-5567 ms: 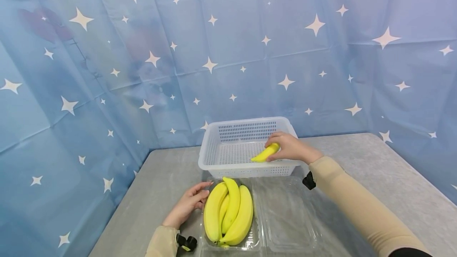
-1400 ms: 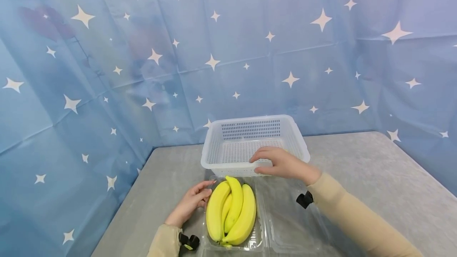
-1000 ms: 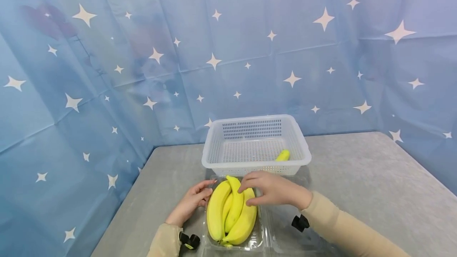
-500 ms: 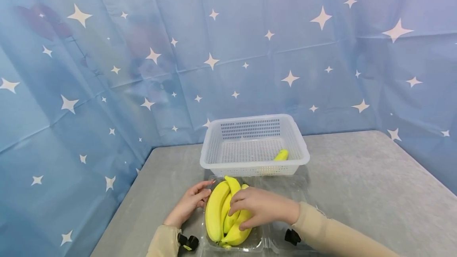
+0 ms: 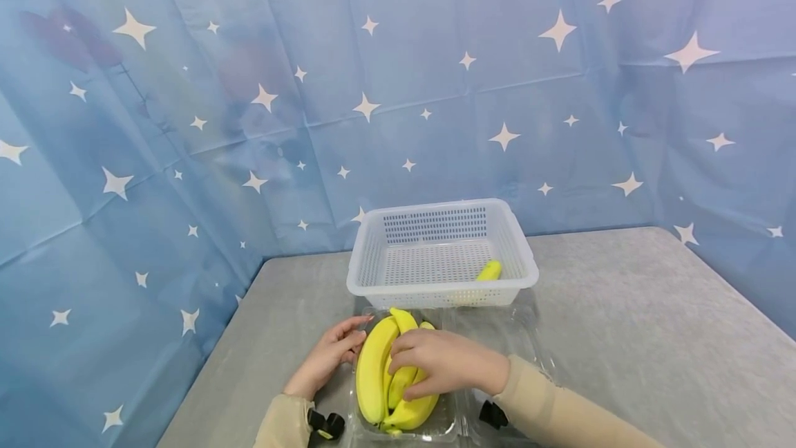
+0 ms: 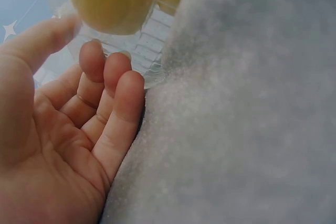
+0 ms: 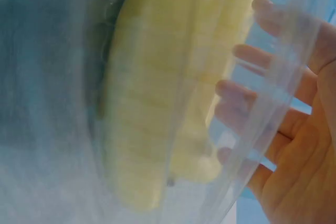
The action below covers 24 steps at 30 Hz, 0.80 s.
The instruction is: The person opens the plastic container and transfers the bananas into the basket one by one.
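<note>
R hand (image 5: pixel 449 363) is over a cluster of curved yellow bananas (image 5: pixel 399 387) in the L half of a clear plastic clamshell (image 5: pixel 445 422), its fingers spread & loosely bent, w/ tips at the fruit. L hand (image 5: pixel 329 358) rests by the clamshell's L side, fingers relaxed, half-bent, tips at the wall. Behind, on the same grey tabletop (image 5: pixel 622 296), a white perforated plastic basket (image 5: pixel 429 289) has 1 yellow banana (image 5: pixel 490 270) near its front R corner, w/ a blue star-print cloth (image 5: pixel 398 75) at the back
</note>
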Each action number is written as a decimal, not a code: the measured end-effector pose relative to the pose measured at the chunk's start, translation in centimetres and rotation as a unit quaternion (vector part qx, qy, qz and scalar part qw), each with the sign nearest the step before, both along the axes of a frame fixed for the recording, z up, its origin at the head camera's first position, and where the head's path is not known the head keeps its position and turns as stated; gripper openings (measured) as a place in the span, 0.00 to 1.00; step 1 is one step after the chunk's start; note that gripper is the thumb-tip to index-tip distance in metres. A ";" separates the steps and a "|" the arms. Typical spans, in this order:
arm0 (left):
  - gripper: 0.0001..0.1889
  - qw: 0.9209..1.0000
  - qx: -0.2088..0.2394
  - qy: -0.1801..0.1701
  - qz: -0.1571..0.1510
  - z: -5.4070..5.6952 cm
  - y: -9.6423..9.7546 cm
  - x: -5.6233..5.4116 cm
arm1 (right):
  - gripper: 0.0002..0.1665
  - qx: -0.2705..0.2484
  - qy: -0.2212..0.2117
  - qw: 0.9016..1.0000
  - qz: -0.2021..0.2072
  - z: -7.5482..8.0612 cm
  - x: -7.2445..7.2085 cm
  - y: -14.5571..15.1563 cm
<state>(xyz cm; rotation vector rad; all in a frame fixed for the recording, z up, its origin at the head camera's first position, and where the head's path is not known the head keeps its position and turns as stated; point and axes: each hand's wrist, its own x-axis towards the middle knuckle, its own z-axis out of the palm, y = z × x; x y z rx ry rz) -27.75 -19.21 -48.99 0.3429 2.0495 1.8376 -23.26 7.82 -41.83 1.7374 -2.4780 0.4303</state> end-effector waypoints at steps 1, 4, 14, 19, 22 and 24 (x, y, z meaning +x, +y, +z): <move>0.28 1.000 -0.001 -0.001 0.000 0.0 0.0 0.0 | 0.18 -0.001 -0.010 1.000 -0.001 0.1 0.0 0.0; 0.29 1.000 -0.006 -0.004 0.000 0.0 0.0 0.1 | 0.17 0.000 -0.031 1.000 -0.005 0.0 0.2 -0.2; 0.29 1.000 -0.001 0.000 0.001 -0.1 -0.1 0.0 | 0.16 0.021 -0.033 0.998 -0.039 -0.4 0.3 -0.8; 0.28 1.000 0.001 0.000 -0.001 -0.1 -0.2 -0.1 | 0.17 0.027 -0.042 0.998 -0.048 -0.5 0.5 -0.4; 0.28 1.000 -0.001 0.000 -0.002 -0.1 -0.1 -0.1 | 0.19 0.029 -0.040 0.998 -0.038 -0.7 0.5 -0.2; 0.28 1.000 -0.002 0.000 -0.002 -0.1 -0.1 -0.1 | 0.20 0.031 -0.036 0.998 -0.037 -0.8 0.6 -0.2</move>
